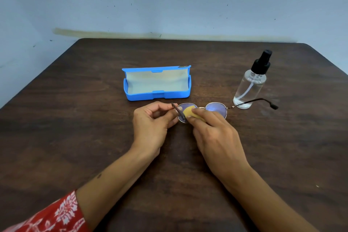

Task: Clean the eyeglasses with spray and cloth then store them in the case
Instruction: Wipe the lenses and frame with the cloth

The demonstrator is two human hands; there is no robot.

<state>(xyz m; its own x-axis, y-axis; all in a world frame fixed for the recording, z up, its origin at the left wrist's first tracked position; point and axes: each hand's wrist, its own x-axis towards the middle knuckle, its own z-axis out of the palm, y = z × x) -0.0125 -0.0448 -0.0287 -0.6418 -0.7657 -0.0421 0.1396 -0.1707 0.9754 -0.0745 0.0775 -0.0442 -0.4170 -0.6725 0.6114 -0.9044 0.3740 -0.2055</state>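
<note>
Thin metal-framed eyeglasses (pixel 216 109) with bluish lenses hover just above the middle of the dark wooden table (pixel 75 118). My left hand (pixel 152 122) pinches the frame at its left hinge. My right hand (pixel 216 137) presses a small yellow cloth (pixel 189 111) against the left lens. The right temple arm sticks out toward the right. A blue glasses case (pixel 157 97) lies open behind the glasses, with a pale lining and nothing inside. A clear spray bottle (pixel 249 88) with a black nozzle stands upright at the right.
The table's far edge meets a pale blue wall (pixel 169 2). A red flowered sleeve (pixel 56 214) covers my left forearm at the lower left.
</note>
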